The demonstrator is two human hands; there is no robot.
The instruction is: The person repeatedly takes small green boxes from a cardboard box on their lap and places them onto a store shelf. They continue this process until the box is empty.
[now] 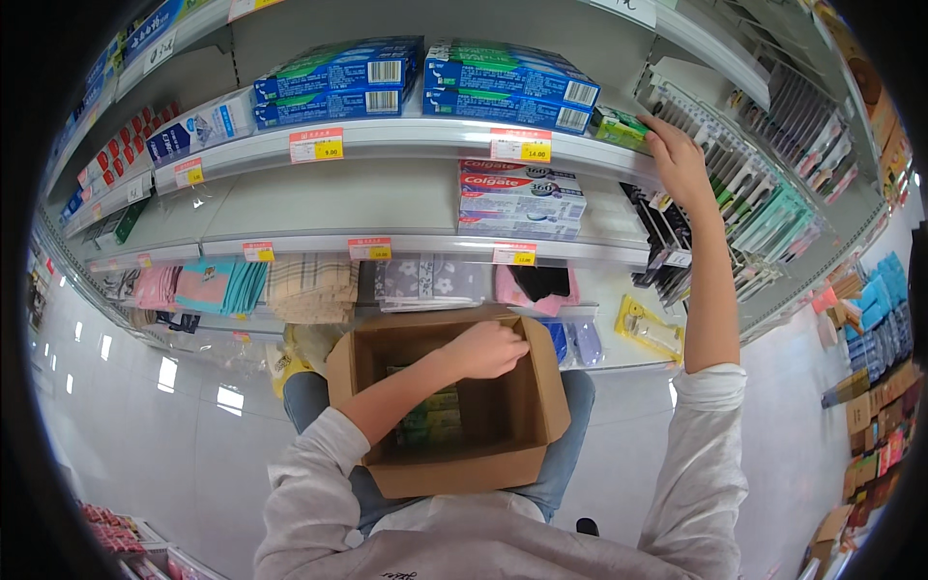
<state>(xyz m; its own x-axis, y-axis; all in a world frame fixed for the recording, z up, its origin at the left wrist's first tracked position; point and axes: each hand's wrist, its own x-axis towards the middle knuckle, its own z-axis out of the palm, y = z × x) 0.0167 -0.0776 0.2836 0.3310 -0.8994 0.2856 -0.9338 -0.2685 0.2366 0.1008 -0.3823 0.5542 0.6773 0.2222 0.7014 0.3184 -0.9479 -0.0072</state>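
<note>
My right hand point(677, 159) grips a small green box point(619, 127) on the upper shelf, right of stacked blue boxes point(507, 92). My left hand point(491, 350) is over an open cardboard box point(498, 459) on my lap, near its back right corner, fingers curled; whatever they hold, if anything, is hidden. Inside the cardboard box, green and yellow packets point(427, 418) lie at the left, partly behind my left forearm.
The middle shelf point(329, 208) bears white-and-red boxes point(520, 200). Toothbrushes point(744, 188) hang at the right. Folded cloths point(309, 285) and a yellow package point(648, 329) lie below. A tiled floor point(193, 425) surrounds my legs; stacked goods point(875, 358) stand far right.
</note>
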